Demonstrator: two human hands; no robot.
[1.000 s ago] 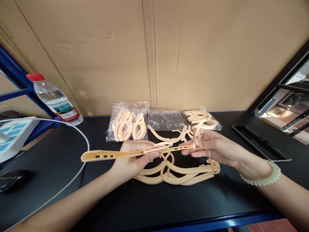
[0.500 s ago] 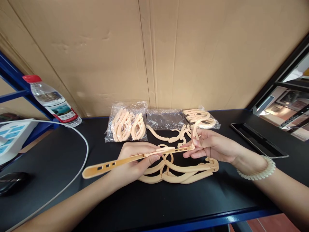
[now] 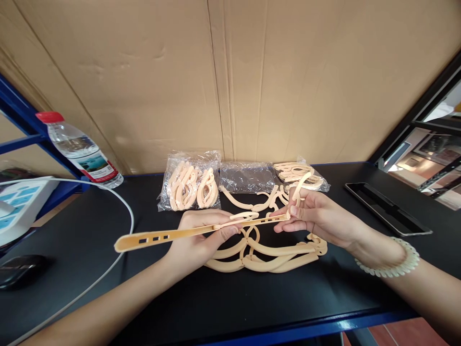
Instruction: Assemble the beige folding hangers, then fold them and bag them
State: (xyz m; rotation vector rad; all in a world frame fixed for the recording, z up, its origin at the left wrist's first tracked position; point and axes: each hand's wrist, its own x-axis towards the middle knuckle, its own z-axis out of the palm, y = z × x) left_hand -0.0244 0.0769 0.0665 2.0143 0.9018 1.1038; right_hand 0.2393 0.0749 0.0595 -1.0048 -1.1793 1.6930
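Note:
My left hand is closed around the middle of a beige plastic folding hanger, held almost level above the table with its slotted underside showing. The hanger's hook loop points away from me, past my fingers. At the hanger's right end, my right hand pinches a short curved beige hanger piece that sticks upward. The fingers hide whether that piece is joined to the hanger's tip. Several unfolded beige hangers lie stacked on the black table just beneath both hands.
Behind are loose hanger parts, a bag of folded hangers, a flat clear bag and another filled bag. A water bottle, power strip, white cable and mouse stand left; a tablet lies right.
The hanger has turned slightly in my left hand, its left end a little lower left before, now higher. The curved piece at my right fingers has tilted to the right.

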